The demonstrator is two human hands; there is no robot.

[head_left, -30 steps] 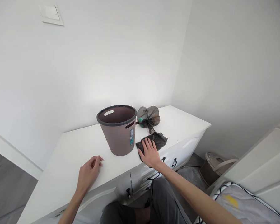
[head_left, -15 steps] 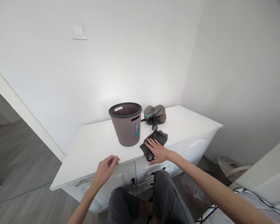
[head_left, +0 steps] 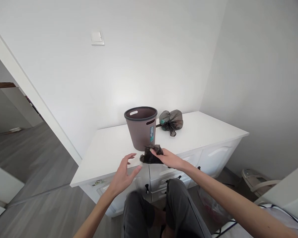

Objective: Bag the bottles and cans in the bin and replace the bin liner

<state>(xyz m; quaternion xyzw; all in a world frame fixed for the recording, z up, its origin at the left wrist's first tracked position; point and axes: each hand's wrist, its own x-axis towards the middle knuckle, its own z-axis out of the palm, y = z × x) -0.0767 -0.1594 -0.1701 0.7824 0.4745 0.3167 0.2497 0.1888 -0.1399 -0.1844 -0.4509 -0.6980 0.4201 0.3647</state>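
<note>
My right hand (head_left: 171,159) grips a crumpled black plastic bag (head_left: 151,155) between thumb and fingers, in front of the bin and over the cabinet's front edge. To its left, my left hand (head_left: 125,175) is open, thumb and fingers apart, a short way from the bag and holding nothing. A mauve-brown trash bin (head_left: 140,132) with a dark rim stands upright on the white cabinet top, a cut-out handle and a label on its side. Behind it to the right lies a knotted, filled black plastic bag (head_left: 172,120), with something green showing through.
The white cabinet (head_left: 208,134) has doors and drawers with dark knobs below its top. A light switch (head_left: 97,38) is on the wall. My knees are close to the cabinet front. A pale plastic object (head_left: 258,181) is on the floor at right.
My right hand, earlier flat on the black bag, has picked it up and moved it left. My left hand has opened and come nearer the bag. The view has shifted slightly.
</note>
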